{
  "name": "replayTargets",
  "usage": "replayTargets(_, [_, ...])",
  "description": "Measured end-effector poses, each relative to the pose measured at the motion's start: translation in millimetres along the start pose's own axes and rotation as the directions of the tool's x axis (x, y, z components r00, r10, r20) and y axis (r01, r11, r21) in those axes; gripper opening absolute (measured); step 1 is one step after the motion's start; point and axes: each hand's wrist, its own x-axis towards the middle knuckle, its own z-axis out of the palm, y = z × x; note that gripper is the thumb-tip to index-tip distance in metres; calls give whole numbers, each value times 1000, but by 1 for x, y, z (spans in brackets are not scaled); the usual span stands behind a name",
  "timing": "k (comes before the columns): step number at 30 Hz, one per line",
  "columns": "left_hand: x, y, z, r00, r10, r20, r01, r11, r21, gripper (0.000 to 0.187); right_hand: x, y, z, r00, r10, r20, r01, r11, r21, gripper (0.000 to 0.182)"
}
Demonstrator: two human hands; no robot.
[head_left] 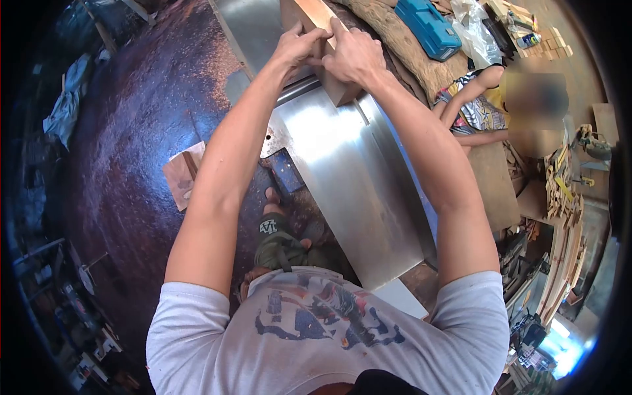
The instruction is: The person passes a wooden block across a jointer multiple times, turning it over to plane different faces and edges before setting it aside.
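Both arms reach forward over a shiny metal machine table [355,191]. At the top centre, a wooden board [313,13] stands on the metal surface, its pale edge facing up. My left hand [299,49] grips the board's near end from the left, fingers bent around it. From the right, my right hand [355,56] is closed on the same end, its thumb on the top edge. The hands nearly touch each other. Below my right hand, the board's lower part shows against the metal. A slot runs across the table beside it.
Another person [474,105] sits at the right. Beyond are a teal case [429,27], a large rough log [378,29] and stacked wood strips [559,187]. A wood block [183,174] lies left of the machine, near a blue box [284,170].
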Motion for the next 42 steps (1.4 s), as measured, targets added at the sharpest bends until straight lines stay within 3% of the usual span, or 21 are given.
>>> replayTargets(2, [2,5,-2,999,0,-37,1,1000,15,86,9,-1,5,1000,1,-24,-1,1000,3,84])
replayTargets(5, [21,4,-13,999,-6,-51,6,1000,-1,71,22,-5,9,999,-1,-39,0,1000,-12,83])
replayTargets(18, [83,14,-55,999,-17,-40,18,1000,14,81,85,-21,11,999,10,-34,-10,1000,-15,87])
replayTargets(21, [105,15,-69,1000,6,0,-6,1000,-17,81,110,-33,4,995,65,74,-66,998,3,83])
replayTargets(23, [124,13,-81,999,25,22,-24,999,-27,80,124,-36,9,997,66,28,-67,998,18,86])
replayTargets(25, [108,32,-84,1000,2,15,-2,1000,0,84,134,-31,19,999,51,-8,-51,999,16,88])
replayTargets(26, [113,27,-91,999,25,48,-25,1000,10,87,134,-37,13,992,104,70,-105,995,-2,91])
replayTargets(28, [112,19,-102,992,76,-101,-61,988,142,94,135,-34,12,990,120,75,-124,991,46,92])
replayTargets(29, [97,22,-115,998,22,-59,-25,998,-51,92,135,-32,8,989,140,46,-143,986,91,92])
replayTargets(31, [-5,59,-151,987,144,-74,-154,977,-151,88,132,-40,-1,989,147,10,-147,969,197,93])
replayTargets(33, [-81,34,-201,956,221,-194,-248,961,-124,73,106,-80,-50,966,221,135,-256,895,366,90])
replayTargets(35, [-163,3,-221,926,85,-368,-132,986,-105,74,58,-98,-69,981,97,168,-187,703,686,85])
replayTargets(37, [-233,-29,-215,954,-49,-295,-27,968,-249,83,-2,-113,-68,968,34,250,-247,333,910,85])
replayTargets(38, [-269,-32,-203,986,-35,-165,-32,921,-388,107,-39,-127,-63,967,-59,246,-239,111,965,83])
replayTargets(40, [-334,-24,-171,993,109,-44,-114,794,-597,101,-103,-144,-27,958,-207,198,-221,-93,971,79])
replayTargets(42, [-391,-14,-156,985,127,-120,-171,849,-501,88,-171,-169,8,952,-200,231,-273,-214,938,80])
